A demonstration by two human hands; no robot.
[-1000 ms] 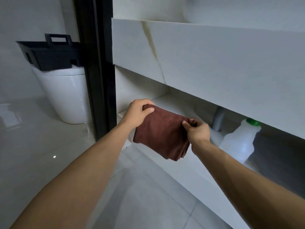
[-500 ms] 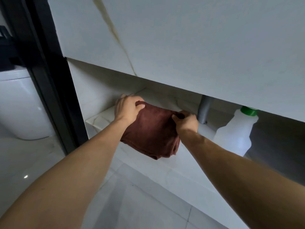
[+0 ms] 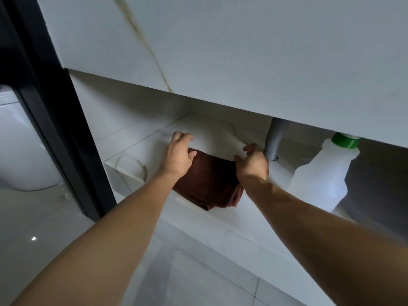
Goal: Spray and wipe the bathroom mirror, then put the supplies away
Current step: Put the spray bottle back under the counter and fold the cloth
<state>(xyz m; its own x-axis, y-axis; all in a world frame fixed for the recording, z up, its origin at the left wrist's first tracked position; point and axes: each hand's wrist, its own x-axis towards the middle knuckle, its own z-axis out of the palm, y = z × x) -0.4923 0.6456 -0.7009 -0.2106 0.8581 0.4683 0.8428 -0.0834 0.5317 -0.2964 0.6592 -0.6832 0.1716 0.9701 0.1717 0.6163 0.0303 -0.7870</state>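
Folded dark red-brown cloth lies on the white marble shelf under the big white counter front. Its near end hangs a little over the front edge of the shelf.

At the far left stands a white toilet, behind a black door frame. Next comes the left end of the shelf, with a thin brown line in the stone near its front corner.

Then comes the left hand. It rests on the far left corner of the cloth. Its thumb lies on the cloth and its fingers are loose, reaching out over the shelf. It is not holding anything tight.

The right hand sits at the far right corner of the cloth. Its fingers are spread a little and lifted, not closed round the cloth.

Just right of that hand a grey ribbed drain pipe comes down from under the counter. Farther right, a white plastic bottle with a green cap stands upright on the shelf, near the cloth but not touching it.
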